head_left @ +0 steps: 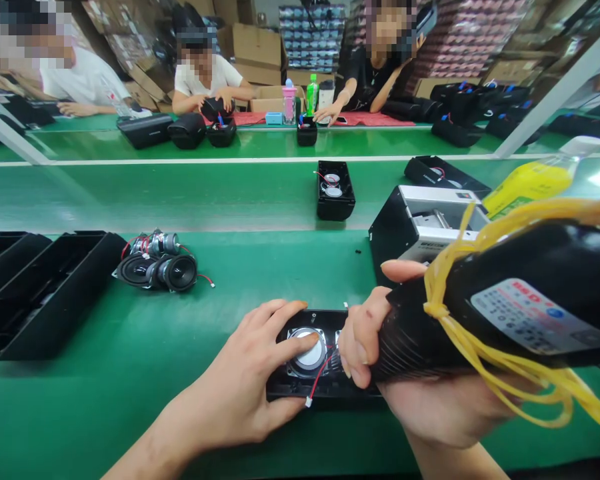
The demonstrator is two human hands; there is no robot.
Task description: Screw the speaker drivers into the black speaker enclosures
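Observation:
In front of me lies a black speaker housing (pixel 290 388) with round speaker drivers inside. My left hand (pixel 253 363) grips its left end, thumb on the near edge and one fingertip on the silver back of a speaker driver (pixel 307 352). A red wire with a white connector (pixel 309 401) hangs over the near edge. My right hand (pixel 430 407) is wrapped around a black electric screwdriver (pixel 410 327), tied with yellow tubing (pixel 450 320). The tool's tip is hidden behind my right fingers, over the right part of the housing.
Loose speaker drivers (pixel 157 267) sit left of centre, beside long black housings (pixel 75 293). A screw feeder box (pixel 405 220) and a yellow bottle (pixel 530 180) stand at right. Across the belt (pixel 205 193), with another housing (pixel 336 207) on it, several people sit at work.

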